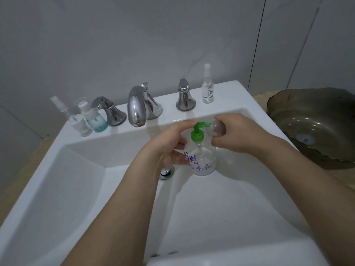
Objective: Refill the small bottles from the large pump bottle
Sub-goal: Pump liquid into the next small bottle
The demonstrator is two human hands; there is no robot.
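Three small bottles [207, 87] line the sink [76, 169] ledge beside the faucet [137, 106]. Left hand [171, 143] fingers grip the pump bottle [203, 158]; right hand [236, 131] fingers hold a small clear bottle [216, 128] at its spout.

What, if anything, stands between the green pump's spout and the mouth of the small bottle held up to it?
Nothing visible does. The right hand holds the small clear bottle tilted right at the tip of the green pump, while the left hand grips the large pump bottle with a finger on the pump head. Whether spout and mouth touch cannot be told.
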